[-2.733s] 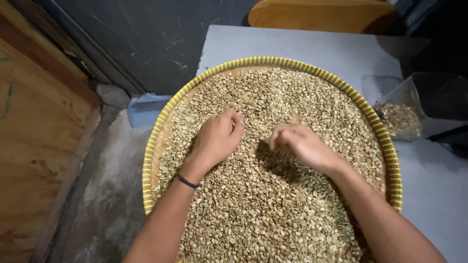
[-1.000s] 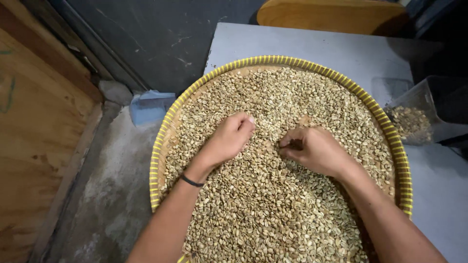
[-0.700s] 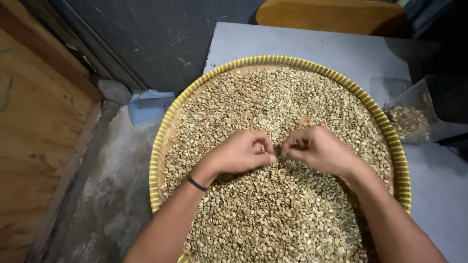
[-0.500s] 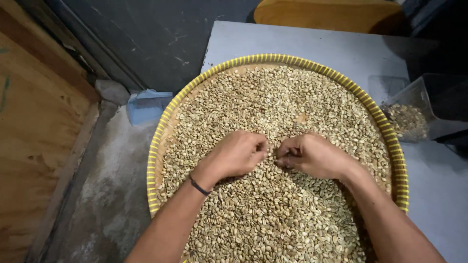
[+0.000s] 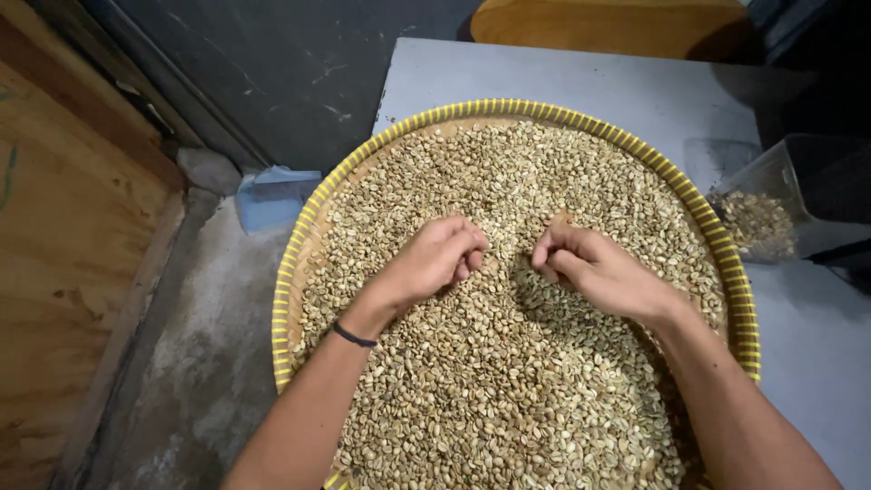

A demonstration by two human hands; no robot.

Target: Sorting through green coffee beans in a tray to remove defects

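Observation:
A round woven tray with a yellow rim lies on a grey table and is covered with pale green coffee beans. My left hand, a dark band on its wrist, rests on the beans near the tray's middle with its fingers curled in. My right hand hovers just to the right of it, fingers bent and pinched together above the beans. A small gap of beans separates the two hands. Whether either hand holds beans is hidden by the curled fingers.
A clear plastic container with some beans in it stands on the table right of the tray. A wooden seat is at the back. A blue scoop-like object lies on the concrete floor by a plywood panel.
The hands met fingertip to fingertip at the tray's middle, then drew apart and shifted a little toward the far side. The view drifted slightly.

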